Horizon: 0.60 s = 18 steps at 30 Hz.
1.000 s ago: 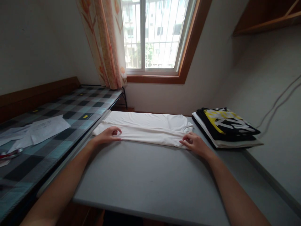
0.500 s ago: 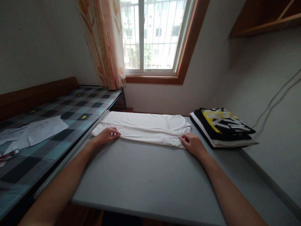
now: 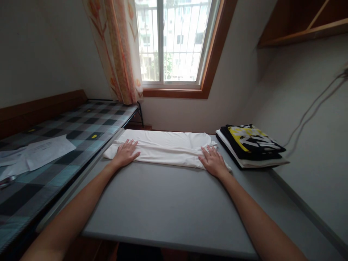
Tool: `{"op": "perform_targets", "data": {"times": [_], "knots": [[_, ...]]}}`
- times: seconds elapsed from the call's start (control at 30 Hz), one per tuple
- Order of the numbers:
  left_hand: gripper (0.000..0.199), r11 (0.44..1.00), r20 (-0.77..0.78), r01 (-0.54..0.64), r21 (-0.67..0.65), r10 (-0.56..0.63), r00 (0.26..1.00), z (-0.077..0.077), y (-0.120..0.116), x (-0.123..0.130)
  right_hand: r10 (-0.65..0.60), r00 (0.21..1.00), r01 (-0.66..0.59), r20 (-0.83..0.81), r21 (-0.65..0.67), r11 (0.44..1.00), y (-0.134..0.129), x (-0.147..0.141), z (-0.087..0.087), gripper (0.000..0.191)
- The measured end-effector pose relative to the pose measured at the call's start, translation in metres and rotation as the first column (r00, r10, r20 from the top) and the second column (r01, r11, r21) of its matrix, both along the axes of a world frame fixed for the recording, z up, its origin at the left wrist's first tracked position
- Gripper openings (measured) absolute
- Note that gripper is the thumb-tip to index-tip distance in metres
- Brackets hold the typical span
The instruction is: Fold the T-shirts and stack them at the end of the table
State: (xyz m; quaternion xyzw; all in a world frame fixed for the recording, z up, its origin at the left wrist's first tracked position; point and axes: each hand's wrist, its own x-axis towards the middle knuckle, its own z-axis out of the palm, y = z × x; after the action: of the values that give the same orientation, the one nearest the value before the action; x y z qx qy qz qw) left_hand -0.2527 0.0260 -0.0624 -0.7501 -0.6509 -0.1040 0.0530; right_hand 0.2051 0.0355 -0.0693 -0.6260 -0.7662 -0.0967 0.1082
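Observation:
A white garment (image 3: 168, 148), folded into a long strip, lies across the far part of the grey table (image 3: 168, 203). Its exact kind cannot be made out. My left hand (image 3: 126, 153) rests flat on the strip's left end, fingers spread. On the right end lies my right hand (image 3: 213, 160), likewise flat with its fingers apart. A small bit of the cloth shows beyond my right wrist. Both palms hide the cloth beneath them.
A stack of folded clothes (image 3: 251, 146), black with yellow and white print on top, sits at the table's right. Left of the table is a bed with a checked mattress (image 3: 108, 127) and papers (image 3: 43, 152). A wooden shelf (image 3: 304, 38) juts out upper right.
Both hands have let go of the garment's near edge, opened, and moved slightly forward to lie flat on top. The view has shifted a little.

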Motion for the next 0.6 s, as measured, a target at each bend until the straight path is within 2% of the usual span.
{"op": "perform_targets", "data": {"times": [0.07, 0.17, 0.37, 0.6], "knots": [[0.068, 0.993, -0.044, -0.032, -0.117, 0.027, 0.999, 0.001, 0.001, 0.001, -0.017, 0.999, 0.02, 0.037, -0.095, 0.995, 0.001, -0.001, 0.0, 0.06], [0.069, 0.98, -0.063, -0.033, -0.198, 0.021, 0.998, 0.005, -0.002, 0.001, -0.021, 0.998, 0.03, 0.052, -0.174, 0.984, 0.001, 0.0, 0.002, 0.06], [0.07, 0.976, -0.05, 0.012, -0.216, -0.023, 0.998, 0.009, -0.018, -0.002, 0.009, 0.999, -0.003, 0.032, -0.178, 0.984, -0.011, 0.002, 0.005, 0.059], [0.069, 0.981, -0.037, 0.026, -0.194, -0.033, 0.999, 0.003, -0.057, -0.009, 0.024, 0.999, -0.019, 0.031, -0.137, 0.99, -0.046, 0.005, -0.002, 0.058]]}}
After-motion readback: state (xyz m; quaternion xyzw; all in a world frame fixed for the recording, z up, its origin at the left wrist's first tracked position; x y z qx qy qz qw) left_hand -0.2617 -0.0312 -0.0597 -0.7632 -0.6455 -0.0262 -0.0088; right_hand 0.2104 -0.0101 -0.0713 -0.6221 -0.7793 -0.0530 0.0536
